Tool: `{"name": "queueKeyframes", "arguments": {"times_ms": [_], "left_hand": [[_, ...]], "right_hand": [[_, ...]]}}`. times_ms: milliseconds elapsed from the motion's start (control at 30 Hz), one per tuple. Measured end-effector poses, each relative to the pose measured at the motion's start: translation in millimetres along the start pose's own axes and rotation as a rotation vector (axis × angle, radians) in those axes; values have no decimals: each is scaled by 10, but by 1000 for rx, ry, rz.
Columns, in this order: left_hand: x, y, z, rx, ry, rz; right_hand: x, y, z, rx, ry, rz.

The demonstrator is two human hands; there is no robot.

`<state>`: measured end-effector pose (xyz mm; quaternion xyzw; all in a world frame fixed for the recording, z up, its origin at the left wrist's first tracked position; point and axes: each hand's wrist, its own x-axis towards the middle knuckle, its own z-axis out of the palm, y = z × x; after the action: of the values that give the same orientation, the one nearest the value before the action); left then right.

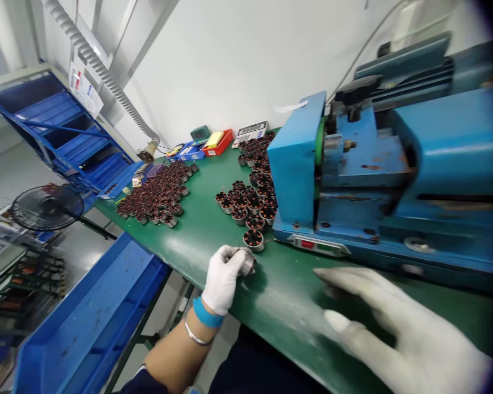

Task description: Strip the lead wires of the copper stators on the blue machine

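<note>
My left hand [223, 276], in a white glove with a blue band at the wrist, pinches a motor stator [248, 265] just above the table's front part. Close behind it stands another wound stator [253, 239], at the near end of a group of stators [248, 200] with copper windings and metal rims. My right hand [390, 323], also gloved, is over the table at the lower right, in front of the blue machine [296, 164]. Its thumb and fingers are apart, with nothing between them. The glove is slightly blurred.
Many more stators [156, 191] crowd the left of the green table [201, 219]. Behind are a red bin [218, 143], blue bins [191, 152] and a scale [250, 133]. A blue chute [90, 312], a fan [47, 208] and a ribbed hose [107, 71] are on the left.
</note>
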<state>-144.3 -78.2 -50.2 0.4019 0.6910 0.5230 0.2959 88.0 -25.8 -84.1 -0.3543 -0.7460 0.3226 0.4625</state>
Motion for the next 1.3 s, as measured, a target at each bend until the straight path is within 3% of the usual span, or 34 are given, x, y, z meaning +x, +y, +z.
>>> {"name": "queueKeyframes", "arguments": {"times_ms": [100,133,200,300,367,467,600,700,833,1000,1300], "left_hand": [[-193,220,354,-462,-233,-181],[-232,296,459,-511,-321,-186],[-265,421,634,-427,-404,-42],[-202,538,830,-171,-353,298],[-115,594,941,-96,-321,394],[9,680,1108,-168,-309,318],[79,802,1312,-282,-317,186],[92,897,1413,-300,-335,192],[113,1013,1505,-319,-318,227],[111,1115,1579,-358,-296,207],[124,1106,1590,-399,-317,215]], "right_hand": [[28,-115,15,0,-67,-39],[46,-132,3,-13,-39,-30],[87,-132,-45,-32,64,17],[150,-98,-136,143,181,133],[190,-85,-185,368,198,235],[245,-82,-239,606,219,333],[315,-63,-307,659,313,295],[369,-38,-356,654,407,298],[447,19,-391,714,398,364],[525,115,-380,791,454,347],[557,91,-410,777,503,360]]}}
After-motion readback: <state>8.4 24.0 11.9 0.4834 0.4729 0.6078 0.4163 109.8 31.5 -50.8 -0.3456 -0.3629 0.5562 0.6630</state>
